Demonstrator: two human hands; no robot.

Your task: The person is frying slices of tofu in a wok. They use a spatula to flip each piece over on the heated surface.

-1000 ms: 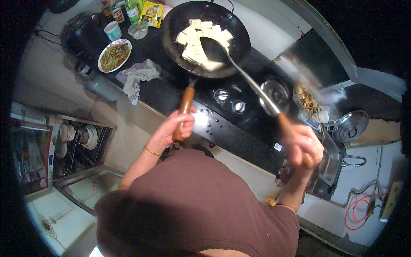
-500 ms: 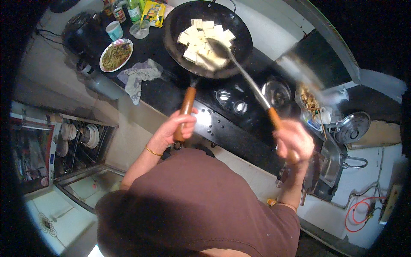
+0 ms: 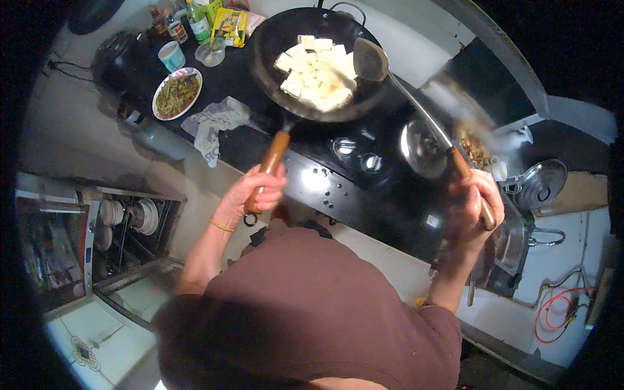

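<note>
My left hand is wrapped round the wooden handle of a dark wok on the stove. White tofu pieces lie in the wok, mostly squares, with some cloudy liquid at the near side. In my right hand is the wooden handle of a metal spatula, fingers closed round it. The spatula's broad dark blade is over the wok's right rim, to the right of the tofu; whether it touches the rim I cannot tell.
Left of the wok lie a grey cloth and a plate of shredded food. Behind them stand a cup, a clear bowl, a yellow packet and bottles. A pot lid and sink are at right.
The spatula blade has lifted off the tofu and shifted right to the wok's rim. My right hand moved right with it. My left hand and the wok handle shifted slightly left.
</note>
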